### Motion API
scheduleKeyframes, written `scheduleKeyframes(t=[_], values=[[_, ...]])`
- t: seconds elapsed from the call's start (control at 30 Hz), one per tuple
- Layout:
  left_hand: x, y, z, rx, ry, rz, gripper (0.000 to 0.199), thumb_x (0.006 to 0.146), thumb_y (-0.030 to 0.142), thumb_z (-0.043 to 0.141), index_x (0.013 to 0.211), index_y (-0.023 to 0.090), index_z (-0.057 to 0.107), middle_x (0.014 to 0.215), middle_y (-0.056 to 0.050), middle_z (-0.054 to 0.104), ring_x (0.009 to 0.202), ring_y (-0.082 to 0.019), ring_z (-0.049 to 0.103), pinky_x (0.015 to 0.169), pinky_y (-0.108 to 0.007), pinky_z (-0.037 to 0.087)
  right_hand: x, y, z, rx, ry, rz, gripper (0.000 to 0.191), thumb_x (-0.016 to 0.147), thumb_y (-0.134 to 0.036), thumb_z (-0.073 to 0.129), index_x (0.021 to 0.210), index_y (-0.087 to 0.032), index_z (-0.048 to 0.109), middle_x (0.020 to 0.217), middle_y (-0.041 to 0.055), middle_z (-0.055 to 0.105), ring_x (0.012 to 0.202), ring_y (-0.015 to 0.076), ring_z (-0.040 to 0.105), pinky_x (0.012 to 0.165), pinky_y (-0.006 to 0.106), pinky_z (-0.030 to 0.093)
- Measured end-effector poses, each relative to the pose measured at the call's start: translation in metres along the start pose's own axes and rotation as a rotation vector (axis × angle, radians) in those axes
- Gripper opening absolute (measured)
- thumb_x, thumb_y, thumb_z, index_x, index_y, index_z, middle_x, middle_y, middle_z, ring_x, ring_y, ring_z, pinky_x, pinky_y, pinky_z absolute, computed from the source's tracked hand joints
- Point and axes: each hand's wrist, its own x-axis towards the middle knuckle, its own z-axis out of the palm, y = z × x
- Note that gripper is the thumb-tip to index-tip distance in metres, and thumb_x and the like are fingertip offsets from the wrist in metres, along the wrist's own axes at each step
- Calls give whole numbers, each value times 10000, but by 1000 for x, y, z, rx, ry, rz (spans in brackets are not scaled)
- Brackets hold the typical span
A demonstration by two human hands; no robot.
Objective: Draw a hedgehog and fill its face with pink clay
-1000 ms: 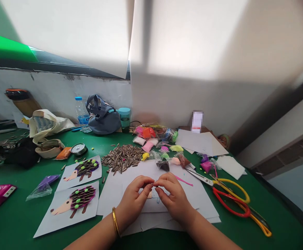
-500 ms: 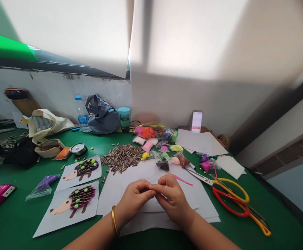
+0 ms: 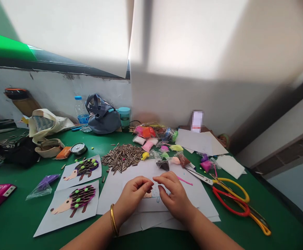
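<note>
My left hand, with a gold bangle at the wrist, is pinched just above the white paper; a small dark bit shows at its fingertips, too small to make out. Facing it across a narrow gap, my right hand has its thumb and fingers apart, holding nothing. Between and beneath them, blue pen lines and a peach-coloured piece show on the paper, partly covered by my hands. A thin pink strip lies beyond my right hand.
Sunflower seeds are heaped behind the paper. Two hedgehog pictures lie at left, near a purple clay bag. Scissors with yellow and red handles rest at right. Clay packets stand behind, with a bottle and bag.
My hands, which were touching at the fingertips, have drawn apart. My right hand has opened, and more of the drawing shows between them.
</note>
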Motion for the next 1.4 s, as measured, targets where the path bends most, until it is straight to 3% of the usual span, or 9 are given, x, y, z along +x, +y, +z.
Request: scheduleKeyframes(t=[0.13, 0.3, 0.5, 0.57, 0.7, 0.87, 1.07, 1.27, 1.4], values=[[-1, -3, -1, 71, 16, 43, 316, 757, 467, 714, 714, 179, 591, 686, 3, 591, 647, -152, 540, 615, -261, 437, 1, -1, 0, 10, 4, -12, 359, 881, -83, 509, 1160, -258, 654, 948, 68, 612, 905, 217, 567, 776, 383, 510], [-3, -3, -2, 235, 27, 124, 421, 913, 499, 489, 631, 191, 538, 640, 0, 547, 642, -158, 512, 630, -272, 417, 1, -2, 1, 10, 1, -19, 325, 891, -99, 510, 1131, -251, 667, 931, 67, 620, 883, 212, 569, 756, 371, 510], [-2, -2, -1, 229, 21, 168, 186, 859, 378, 611, 860, 198, 656, 829, -32, 648, 762, -183, 593, 707, -292, 480, 1, -2, 0, 8, 2, -19, 341, 887, -106, 515, 1148, -266, 667, 930, 65, 622, 887, 216, 572, 754, 373, 512], [-2, -2, -1, 247, 7, 188, 214, 895, 380, 565, 892, 203, 685, 861, -46, 664, 802, -192, 605, 733, -300, 486, 1, -2, 0, 8, -1, -14, 341, 891, -107, 512, 1148, -269, 668, 935, 67, 625, 892, 217, 574, 759, 373, 512], [-3, -2, -1, 283, 6, 184, 317, 922, 422, 522, 738, 192, 639, 739, -24, 625, 722, -176, 578, 696, -291, 473, 1, -2, 0, 14, 12, -15, 333, 889, -102, 515, 1140, -261, 667, 938, 64, 620, 894, 214, 575, 764, 366, 509], [-3, -3, 0, 280, 51, 199, 144, 829, 330, 655, 790, 201, 607, 797, -10, 611, 753, -173, 573, 711, -289, 479, 1, -2, 0, 26, 9, -11, 343, 884, -93, 517, 1143, -266, 662, 940, 61, 614, 895, 211, 573, 764, 366, 507], [-3, -1, -2, 315, -4, 236, 301, 961, 390, 460, 837, 206, 664, 822, -42, 639, 809, -193, 592, 765, -321, 476, 1, -2, 0, 15, 6, -17, 337, 890, -99, 514, 1143, -264, 663, 944, 65, 626, 899, 215, 576, 766, 372, 514], [-3, -6, -1, 296, 53, 225, 130, 838, 328, 647, 812, 207, 609, 819, -16, 601, 778, -182, 580, 731, -306, 485, 0, -1, 1, 18, 9, -10, 341, 889, -99, 515, 1147, -265, 662, 943, 63, 622, 896, 216, 573, 765, 373, 510], [-3, -5, -2, 317, 48, 241, 149, 863, 335, 626, 795, 203, 613, 806, -18, 603, 779, -183, 578, 734, -308, 473, 0, -2, 0, 24, 11, -8, 335, 884, -93, 519, 1134, -262, 666, 942, 61, 617, 896, 215, 570, 766, 372, 505]])
